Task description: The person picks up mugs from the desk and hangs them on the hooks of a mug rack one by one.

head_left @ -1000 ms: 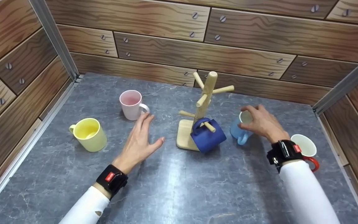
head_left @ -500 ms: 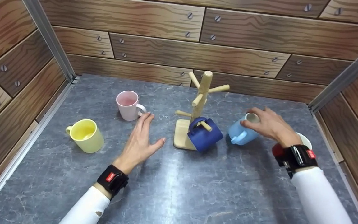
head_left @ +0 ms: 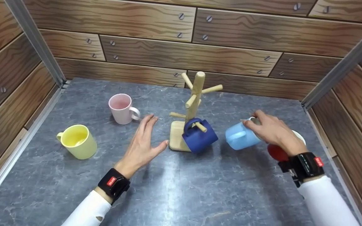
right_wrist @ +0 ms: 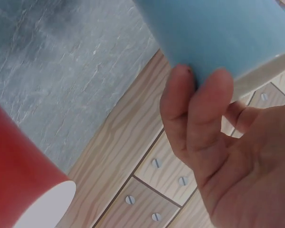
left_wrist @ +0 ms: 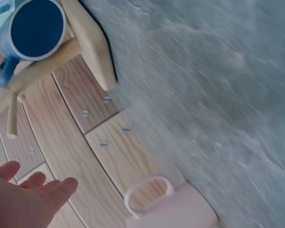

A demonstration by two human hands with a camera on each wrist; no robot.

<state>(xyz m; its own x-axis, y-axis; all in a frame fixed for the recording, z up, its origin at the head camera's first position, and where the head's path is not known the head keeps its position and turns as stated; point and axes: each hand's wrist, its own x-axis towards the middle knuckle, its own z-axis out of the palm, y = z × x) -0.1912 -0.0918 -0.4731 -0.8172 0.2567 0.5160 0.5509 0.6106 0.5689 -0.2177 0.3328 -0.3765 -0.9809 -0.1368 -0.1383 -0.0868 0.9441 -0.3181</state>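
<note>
My right hand point(head_left: 273, 130) grips a light blue mug point(head_left: 240, 137) near its rim, the mug tipped on its side with its mouth toward the hand. In the right wrist view, curled fingertips press the wall of the blue mug point(right_wrist: 218, 38). Left of it a wooden mug tree point(head_left: 196, 91) stands upright, and a dark blue mug point(head_left: 201, 138) hangs by its handle on a lower peg. My left hand point(head_left: 141, 146) is held with fingers extended and holds nothing, between the mug tree and a pink mug point(head_left: 122, 110) whose handle lies just beyond the fingertips.
A yellow mug point(head_left: 79, 141) stands at the left on the grey marbled table point(head_left: 181, 194). Behind my right wrist is a red mug point(head_left: 276, 153) with a white inside, partly covered. Wood-patterned walls point(head_left: 143, 59) enclose the back and sides.
My right hand has tipped the light blue mug from near upright onto its side, its base swinging left. My left hand has stayed nearly still. The head view has shifted slightly right.
</note>
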